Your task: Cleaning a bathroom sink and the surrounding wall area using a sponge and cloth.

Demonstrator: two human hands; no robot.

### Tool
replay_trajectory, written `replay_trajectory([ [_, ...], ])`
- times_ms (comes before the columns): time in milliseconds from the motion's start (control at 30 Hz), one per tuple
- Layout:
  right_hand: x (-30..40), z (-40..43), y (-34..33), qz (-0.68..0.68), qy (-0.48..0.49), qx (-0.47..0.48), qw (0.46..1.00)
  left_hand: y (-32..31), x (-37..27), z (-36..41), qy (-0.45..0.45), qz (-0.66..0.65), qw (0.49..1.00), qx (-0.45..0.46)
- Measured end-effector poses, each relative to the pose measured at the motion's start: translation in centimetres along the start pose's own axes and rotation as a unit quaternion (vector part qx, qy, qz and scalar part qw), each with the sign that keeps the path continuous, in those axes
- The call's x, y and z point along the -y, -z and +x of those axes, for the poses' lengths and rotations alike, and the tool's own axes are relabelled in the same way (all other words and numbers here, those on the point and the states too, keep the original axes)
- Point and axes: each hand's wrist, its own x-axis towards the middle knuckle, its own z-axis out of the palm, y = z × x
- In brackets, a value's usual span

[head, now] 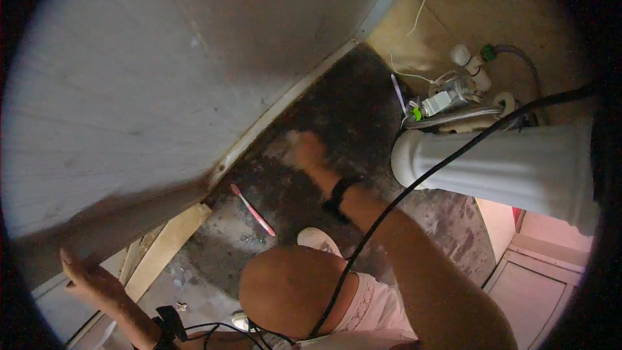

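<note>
My right hand (309, 151) is low over the dark, stained floor (335, 107), close to the bottom strip of a grey panel (170, 73). It is blurred by motion. A pale patch shows at its fingertips, and I cannot tell whether it is a held thing. A pink and white toothbrush (253, 211) lies on the floor, nearer to me than that hand. At the lower left, my left hand (90, 279) is up against or just in front of the panel's lower part. Its fingers are partly hidden, so their grip is unclear.
A white pedestal (491, 170) stands at the right. Behind it are a white pipe fitting (471, 65), a grey hose (525, 58) and a pale purple stick (398, 93). A black cable (437, 165) crosses my view. My bent knee (296, 287) is in front; a pinkish door (527, 296) is lower right.
</note>
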Motion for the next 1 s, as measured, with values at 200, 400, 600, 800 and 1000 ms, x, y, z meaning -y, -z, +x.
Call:
replay_trajectory([
  [200, -13.8, 11.2, 9.4, -0.457, 0.171, -0.346, 0.801, 4.7, 2.5, 3.3, -0.281, 0.305, 0.904, 0.104],
  [400, -18.8, 13.1, 13.4, -0.388, 0.085, -0.305, 0.866, 5.4, 2.4, 4.3, -0.138, 0.234, 0.958, 0.086],
  [600, -20.9, 14.6, 14.6, -0.381, 0.087, -0.306, 0.868, 6.6, 3.0, 5.5, -0.136, 0.160, 0.971, 0.114],
  [800, -10.7, 9.5, 12.9, -0.463, 0.011, -0.195, 0.864, 7.6, 2.5, 5.8, -0.278, 0.403, 0.863, 0.124],
  [1000, -8.8, 5.4, 8.9, -0.135, 0.084, -0.081, 0.984, 7.0, 3.3, 5.0, -0.292, 0.463, 0.830, 0.108],
])
